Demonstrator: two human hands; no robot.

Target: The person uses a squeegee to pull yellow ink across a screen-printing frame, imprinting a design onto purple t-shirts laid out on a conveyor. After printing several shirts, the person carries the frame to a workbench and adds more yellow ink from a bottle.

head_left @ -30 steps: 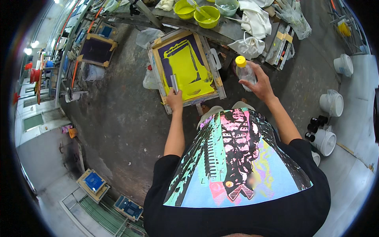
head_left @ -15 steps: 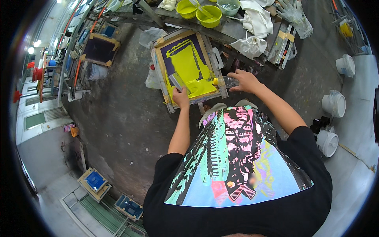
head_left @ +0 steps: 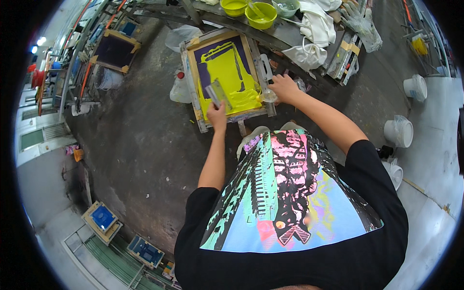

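A wooden-framed printing screen (head_left: 194,77) stands in front of me, its dark mesh largely covered with bright yellow ink (head_left: 220,70). My left hand (head_left: 216,115) is closed on the lower end of a flat grey scraper (head_left: 216,92), which lies over the near left part of the inked mesh. At the screen's right edge, my right hand (head_left: 285,90) grips a clear plastic bottle (head_left: 269,95). The bottle is tilted, its mouth end toward the yellow ink. Whether liquid flows from it is too small to tell.
Beyond the screen, a cluttered bench holds yellow bowls (head_left: 261,18), white cloths (head_left: 309,31) and a plastic-wrapped glove (head_left: 360,26). A white jug (head_left: 181,91) with a red cap stands on the floor left of the screen. White buckets (head_left: 399,131) line the right wall.
The bottle has moved left and tipped, so its mouth end now reaches over the screen's right edge. My left hand still holds the scraper. The whole view has shifted slightly.
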